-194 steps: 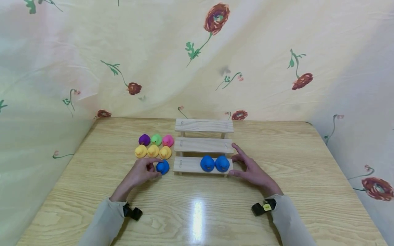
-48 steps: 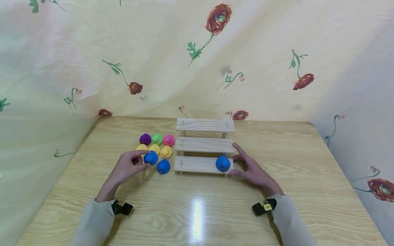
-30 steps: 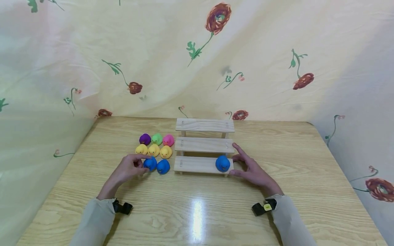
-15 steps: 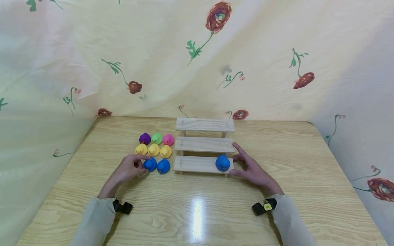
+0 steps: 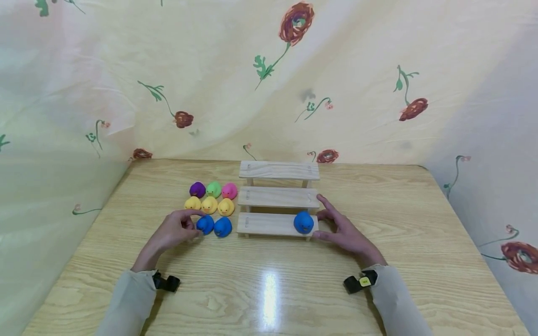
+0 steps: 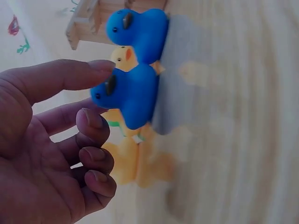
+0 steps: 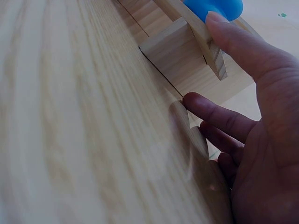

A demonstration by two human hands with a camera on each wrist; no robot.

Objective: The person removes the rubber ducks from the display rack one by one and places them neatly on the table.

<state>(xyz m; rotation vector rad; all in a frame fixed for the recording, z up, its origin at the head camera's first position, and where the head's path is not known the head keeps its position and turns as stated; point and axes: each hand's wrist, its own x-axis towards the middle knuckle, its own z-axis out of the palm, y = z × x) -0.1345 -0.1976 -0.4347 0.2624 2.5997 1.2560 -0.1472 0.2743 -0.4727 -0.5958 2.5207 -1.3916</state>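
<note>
On the table to the left of the wooden stand, my left hand [image 5: 178,227] holds a blue rubber duck [image 6: 133,95] between thumb and index finger, the other fingers curled loosely. A second blue rubber duck [image 5: 222,227] sits right beside it. The third blue rubber duck [image 5: 303,222] stands at the right end of the lowest step of the three-step wooden stand [image 5: 269,224]. At that end my right hand [image 5: 346,233] rests with spread fingers against the stand. In the right wrist view, its thumb lies by the step's edge, near that duck.
Behind the blue ducks is a row of yellow rubber ducks [image 5: 209,205]. Farther back come a purple duck [image 5: 197,190], a green duck [image 5: 213,189] and a pink duck [image 5: 229,191]. A flowered cloth [image 5: 227,84] hangs behind the wooden table [image 5: 311,289].
A blue duck has left the lowest step. My left hand carried it left and set it down beside the other blue duck. My right hand has stayed in place.
</note>
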